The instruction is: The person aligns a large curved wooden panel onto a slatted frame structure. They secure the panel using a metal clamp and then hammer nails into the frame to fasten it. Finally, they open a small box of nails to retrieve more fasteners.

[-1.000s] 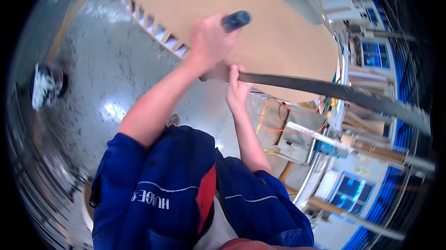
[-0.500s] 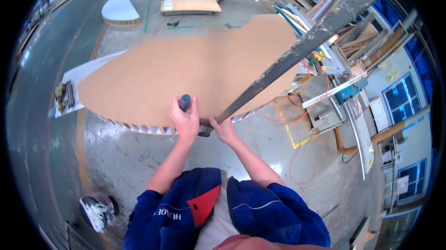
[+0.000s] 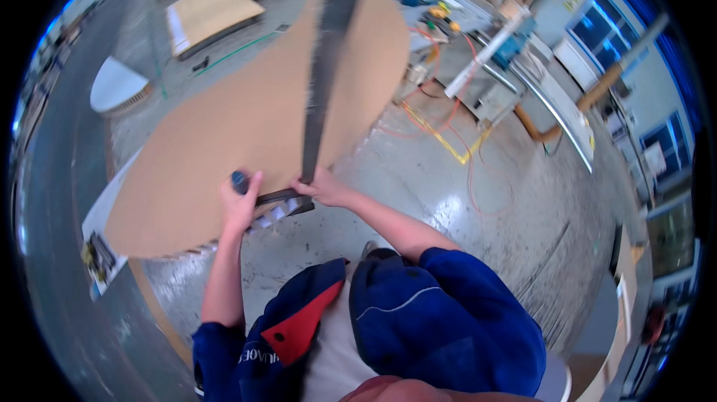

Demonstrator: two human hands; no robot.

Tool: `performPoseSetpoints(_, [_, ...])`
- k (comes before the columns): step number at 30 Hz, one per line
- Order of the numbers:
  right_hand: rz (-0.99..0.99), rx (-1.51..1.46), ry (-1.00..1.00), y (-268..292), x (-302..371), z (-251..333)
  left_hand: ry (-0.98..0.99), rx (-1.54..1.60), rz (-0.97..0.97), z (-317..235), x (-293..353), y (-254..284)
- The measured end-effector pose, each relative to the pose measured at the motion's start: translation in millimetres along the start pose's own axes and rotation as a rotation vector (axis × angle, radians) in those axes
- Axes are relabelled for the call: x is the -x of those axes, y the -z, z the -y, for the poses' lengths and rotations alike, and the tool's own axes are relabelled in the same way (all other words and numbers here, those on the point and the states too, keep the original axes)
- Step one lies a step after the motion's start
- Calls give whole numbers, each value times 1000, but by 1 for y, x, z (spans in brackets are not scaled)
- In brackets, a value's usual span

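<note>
Grey workshop floor (image 3: 538, 215) beneath one large curved brown panel (image 3: 216, 148). One bar clamp (image 3: 321, 96): left hand (image 3: 237, 208) grasping its blue-ended handle (image 3: 239, 181), right hand (image 3: 327, 187) grasping its bar (image 3: 314, 140).

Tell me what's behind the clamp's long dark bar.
Behind the clamp's dark bar, the tan curved panel shows on both sides; the strip directly behind the bar is hidden.

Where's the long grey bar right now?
In the head view, the grey bar is in the upper middle, stretching from the right hand up across the brown board toward the top edge.
</note>
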State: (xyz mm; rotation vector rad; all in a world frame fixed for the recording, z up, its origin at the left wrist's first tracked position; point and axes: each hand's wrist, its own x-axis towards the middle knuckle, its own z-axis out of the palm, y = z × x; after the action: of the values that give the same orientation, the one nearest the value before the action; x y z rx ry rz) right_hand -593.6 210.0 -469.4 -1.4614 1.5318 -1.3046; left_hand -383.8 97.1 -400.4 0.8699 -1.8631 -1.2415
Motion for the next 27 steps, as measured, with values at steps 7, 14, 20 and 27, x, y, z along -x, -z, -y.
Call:
performPoseSetpoints(7, [156,76,40,36,11,9,-17,93,-423,5,13,-38])
performPoseSetpoints(14, [135,-143,9,140,45,-68,96,-225,-805,69,28,-53])
performPoseSetpoints(20, [6,-255,-248,272,87,-180,11,-710,-950,55,90,-128])
performPoseSetpoints(27, [-13,-139,-484,392,49,-242,474,-488,190,-8,53,-314])
